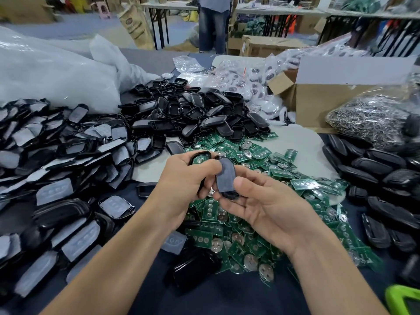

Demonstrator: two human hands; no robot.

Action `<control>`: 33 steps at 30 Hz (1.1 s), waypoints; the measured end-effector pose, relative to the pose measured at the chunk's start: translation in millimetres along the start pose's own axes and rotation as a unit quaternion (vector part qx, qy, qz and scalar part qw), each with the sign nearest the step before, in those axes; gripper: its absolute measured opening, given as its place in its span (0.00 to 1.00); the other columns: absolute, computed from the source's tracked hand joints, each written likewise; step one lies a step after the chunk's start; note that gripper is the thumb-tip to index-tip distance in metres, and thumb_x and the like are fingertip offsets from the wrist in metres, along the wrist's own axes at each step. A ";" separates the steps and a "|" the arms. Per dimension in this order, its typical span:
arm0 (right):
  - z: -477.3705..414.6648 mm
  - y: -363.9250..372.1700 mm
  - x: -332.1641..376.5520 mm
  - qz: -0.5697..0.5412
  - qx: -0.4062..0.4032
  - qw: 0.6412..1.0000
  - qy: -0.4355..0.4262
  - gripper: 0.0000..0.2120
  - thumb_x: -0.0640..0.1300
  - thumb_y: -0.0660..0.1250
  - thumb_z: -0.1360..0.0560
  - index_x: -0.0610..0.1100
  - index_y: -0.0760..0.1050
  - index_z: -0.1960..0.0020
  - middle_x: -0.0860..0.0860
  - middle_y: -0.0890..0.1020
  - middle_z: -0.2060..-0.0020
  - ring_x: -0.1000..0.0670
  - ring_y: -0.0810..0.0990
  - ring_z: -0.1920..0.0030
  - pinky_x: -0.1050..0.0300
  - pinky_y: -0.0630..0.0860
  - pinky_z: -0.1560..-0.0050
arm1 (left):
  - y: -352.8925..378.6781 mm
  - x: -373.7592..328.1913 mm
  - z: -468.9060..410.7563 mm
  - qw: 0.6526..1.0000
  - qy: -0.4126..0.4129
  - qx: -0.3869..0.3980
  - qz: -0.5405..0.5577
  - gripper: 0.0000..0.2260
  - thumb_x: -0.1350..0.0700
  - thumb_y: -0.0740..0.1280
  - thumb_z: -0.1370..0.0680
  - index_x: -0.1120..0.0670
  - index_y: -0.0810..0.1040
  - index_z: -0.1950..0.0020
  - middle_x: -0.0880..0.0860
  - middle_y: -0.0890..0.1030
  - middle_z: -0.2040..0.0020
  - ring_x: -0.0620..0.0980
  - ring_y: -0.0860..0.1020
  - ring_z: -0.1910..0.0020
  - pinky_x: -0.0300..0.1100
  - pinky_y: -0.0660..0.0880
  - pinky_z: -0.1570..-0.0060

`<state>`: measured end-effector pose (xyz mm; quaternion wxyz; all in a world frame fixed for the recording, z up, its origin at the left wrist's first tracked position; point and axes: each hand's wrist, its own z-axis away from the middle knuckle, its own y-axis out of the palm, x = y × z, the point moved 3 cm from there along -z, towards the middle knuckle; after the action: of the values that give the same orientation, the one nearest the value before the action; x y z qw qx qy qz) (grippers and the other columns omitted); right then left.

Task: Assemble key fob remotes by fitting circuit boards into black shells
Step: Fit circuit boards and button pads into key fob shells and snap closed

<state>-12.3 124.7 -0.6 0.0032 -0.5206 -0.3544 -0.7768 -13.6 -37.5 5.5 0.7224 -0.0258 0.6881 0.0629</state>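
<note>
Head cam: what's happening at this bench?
A person is assembling key fobs by hand. The left hand grips a black shell with a circuit board seated in it. The right hand pinches a grey-padded cover beside it, not yet closed together. Loose green boards lie below, empty shells behind, padded covers at left.

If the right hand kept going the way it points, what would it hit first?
Most likely the left hand, close ahead of the right hand and the shell it holds, though depth is unclear.

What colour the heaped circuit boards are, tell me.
Green circuit boards, best in the head view.
</note>
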 end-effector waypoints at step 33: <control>-0.5 -3.7 6.5 0.035 -0.232 0.965 -0.120 0.06 0.32 0.69 0.22 0.41 0.83 0.53 0.45 0.84 0.66 0.51 0.81 0.69 0.60 0.79 0.66 | -5.3 8.6 -1.4 0.997 -0.060 0.013 0.054 0.05 0.61 0.74 0.23 0.61 0.82 0.50 0.50 0.70 0.76 0.45 0.63 0.80 0.35 0.58 0.81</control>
<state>-17.0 129.6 2.5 -0.1332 -0.6083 -0.1444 -0.7690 -14.0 -42.4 -3.4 0.7580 0.0246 0.6450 0.0937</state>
